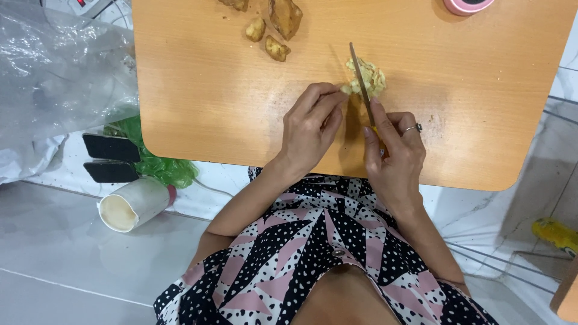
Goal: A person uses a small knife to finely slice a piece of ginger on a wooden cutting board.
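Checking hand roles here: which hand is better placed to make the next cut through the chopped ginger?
Right. The right hand already grips the knife, blade over the chopped ginger; the left hand only steadies the pile's edge with its fingertips.

— What's bearing it all?
— A low orange wooden table point(211, 102).
— And on it?
— Brown ginger chunks point(274, 27) near the far edge, a pale chopped pile point(372, 77), a pink tape roll point(468, 5).
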